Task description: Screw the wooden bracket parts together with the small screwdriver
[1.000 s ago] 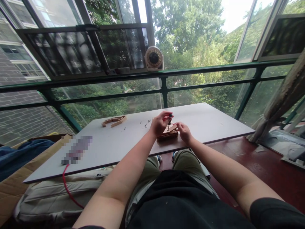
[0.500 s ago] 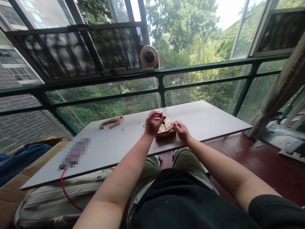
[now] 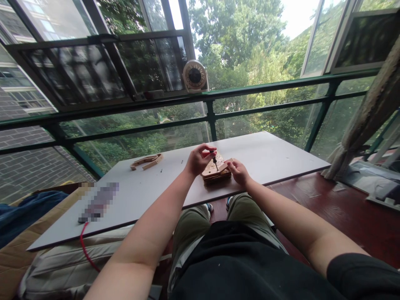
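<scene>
A small wooden assembly (image 3: pixel 213 171) of flat laser-cut pieces lies near the front edge of a grey board (image 3: pixel 150 187). My left hand (image 3: pixel 197 158) holds a small screwdriver (image 3: pixel 215 161) upright, its tip pressed down onto the top of the wooden piece. My right hand (image 3: pixel 238 171) grips a wooden part (image 3: pixel 225 165) on the right side of the assembly and steadies it. A curved wooden piece (image 3: pixel 147 161) lies apart at the back left of the board.
Small screws (image 3: pixel 182 161) are scattered behind my left hand. A blurred object (image 3: pixel 98 202) with a red cable (image 3: pixel 83 246) lies front left. A green railing (image 3: pixel 218 95) and windows stand behind the board. A small fan (image 3: pixel 195 76) sits on the rail.
My left hand has drawn slightly left and the screwdriver now stands on the wooden piece. The view has shifted a little; my right hand keeps its grip.
</scene>
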A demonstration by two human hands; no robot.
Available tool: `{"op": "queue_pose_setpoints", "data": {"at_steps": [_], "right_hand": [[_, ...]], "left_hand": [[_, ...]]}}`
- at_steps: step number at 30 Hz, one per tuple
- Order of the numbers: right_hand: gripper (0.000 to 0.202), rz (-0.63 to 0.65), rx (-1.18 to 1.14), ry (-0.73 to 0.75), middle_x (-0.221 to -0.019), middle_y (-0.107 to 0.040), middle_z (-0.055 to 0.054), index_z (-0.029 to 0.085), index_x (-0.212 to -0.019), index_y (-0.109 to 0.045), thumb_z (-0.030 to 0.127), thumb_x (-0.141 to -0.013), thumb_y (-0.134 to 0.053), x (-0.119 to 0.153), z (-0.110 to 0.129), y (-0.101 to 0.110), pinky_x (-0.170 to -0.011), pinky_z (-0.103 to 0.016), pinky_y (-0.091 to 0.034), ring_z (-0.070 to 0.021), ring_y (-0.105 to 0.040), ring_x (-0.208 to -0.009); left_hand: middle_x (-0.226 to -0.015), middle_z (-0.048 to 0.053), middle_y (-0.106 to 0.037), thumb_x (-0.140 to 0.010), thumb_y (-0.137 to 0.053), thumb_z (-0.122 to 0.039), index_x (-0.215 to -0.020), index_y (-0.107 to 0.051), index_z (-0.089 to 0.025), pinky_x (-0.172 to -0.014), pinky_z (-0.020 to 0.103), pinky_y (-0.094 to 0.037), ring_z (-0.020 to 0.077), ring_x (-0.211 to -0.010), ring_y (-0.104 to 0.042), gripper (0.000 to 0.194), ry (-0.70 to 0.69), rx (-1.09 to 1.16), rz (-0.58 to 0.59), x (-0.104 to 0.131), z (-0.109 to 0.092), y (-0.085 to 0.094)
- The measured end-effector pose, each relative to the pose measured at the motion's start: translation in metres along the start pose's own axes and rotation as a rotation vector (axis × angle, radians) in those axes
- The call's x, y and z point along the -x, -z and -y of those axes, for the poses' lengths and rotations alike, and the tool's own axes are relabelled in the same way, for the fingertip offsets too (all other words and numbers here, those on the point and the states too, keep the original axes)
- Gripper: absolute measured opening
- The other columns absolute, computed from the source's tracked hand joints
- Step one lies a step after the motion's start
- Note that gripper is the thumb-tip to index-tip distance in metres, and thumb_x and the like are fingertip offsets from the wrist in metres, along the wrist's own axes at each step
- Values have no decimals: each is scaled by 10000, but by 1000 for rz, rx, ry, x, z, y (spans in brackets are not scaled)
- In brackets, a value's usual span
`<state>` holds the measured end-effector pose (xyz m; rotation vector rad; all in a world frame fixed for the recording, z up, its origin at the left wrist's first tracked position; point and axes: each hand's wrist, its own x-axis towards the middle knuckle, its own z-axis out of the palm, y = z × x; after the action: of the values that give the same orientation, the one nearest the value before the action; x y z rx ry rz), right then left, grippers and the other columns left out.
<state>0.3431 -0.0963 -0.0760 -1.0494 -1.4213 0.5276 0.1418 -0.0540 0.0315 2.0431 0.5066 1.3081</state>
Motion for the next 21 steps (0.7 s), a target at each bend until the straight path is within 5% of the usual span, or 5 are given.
{"op": "queue_pose_setpoints", "data": {"at_steps": [6, 12, 16, 21], "right_hand": [[504, -6, 18, -7, -887, -687, -51, 175, -1021, -660, 641, -925, -495, -1, 1, 0, -803, -322, -499, -194, -642, -822], [507, -16, 37, -5, -863, -680, -50, 168, -1022, -663, 639, -932, -497, -2, -2, 0, -782, -314, -491, -191, -635, -807], [510, -25, 46, -7, -858, -675, -47, 175, -985, -660, 654, -926, -494, -2, -3, -1, -780, -312, -489, -192, -630, -807], [492, -32, 48, 5, -849, -671, -43, 180, -962, -662, 644, -928, -501, -2, -2, -1, -798, -315, -484, -194, -627, -813]], "left_hand": [[-1063, 121, -762, -803, -775, -400, -958, -677, -163, -893, 419, -645, 236, -987, -764, 299, 12, 41, 185, -13, -10, 4], [-1001, 107, -793, -795, -735, -306, -1020, -754, -176, -855, 367, -629, 219, -884, -762, 260, 25, -243, 478, -51, -28, 19], [-833, 13, -794, -717, -748, -272, -916, -797, -251, -675, 237, -559, 154, -639, -681, 207, 28, -604, 522, -67, -35, 25], [-539, -17, -660, -707, -771, -347, -645, -743, -246, -550, 250, -460, 136, -426, -495, 123, 18, -770, 507, -64, -38, 12]]}}
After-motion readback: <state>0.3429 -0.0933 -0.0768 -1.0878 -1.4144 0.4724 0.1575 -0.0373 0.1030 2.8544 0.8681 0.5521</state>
